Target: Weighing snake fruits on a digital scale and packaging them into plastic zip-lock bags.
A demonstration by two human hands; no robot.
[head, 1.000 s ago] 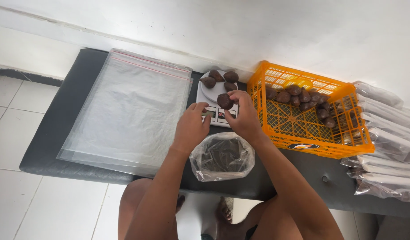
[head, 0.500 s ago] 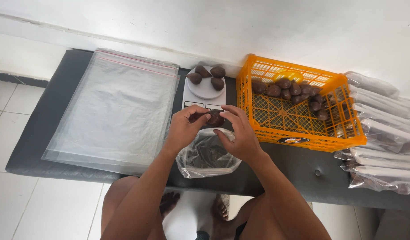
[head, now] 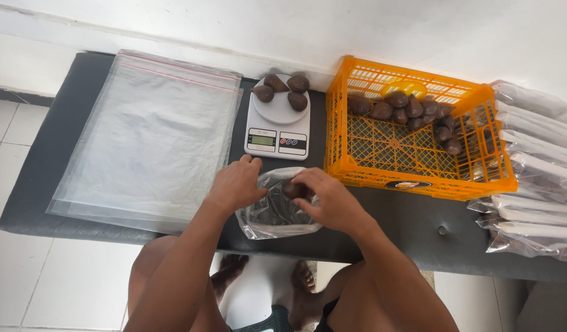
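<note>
Your right hand (head: pixel 329 200) pinches a brown, scaly fruit (head: pixel 293 189) between its fingertips, right at the mouth of a small clear plastic bag (head: pixel 274 215) that sits on the front edge of the dark worktop (head: pixel 56 147), above your knees. The bag already has dark fruit inside, though the crumpled plastic hides how many. Your left hand (head: pixel 237 184) grips the bag's rim on the left side, fingers closed on the plastic and holding the mouth open. Just beyond the bag stands a white kitchen scale (head: pixel 277 132), its display facing you, with three more fruits (head: pixel 282 91) lying on the round plate at the far end. To the left of the scale, a stack of large clear zip bags (head: pixel 148 132) lies flat and covers much of the worktop's left part. To the right of the scale, touching or nearly touching it, sits an orange plastic crate (head: pixel 412 144) with a loose cluster of the same brown fruit gathered along its far side. Past the crate, at the right end, filled and sealed clear bags (head: pixel 532 184) are piled over one another. Behind everything runs a white wall (head: pixel 296 24).
</note>
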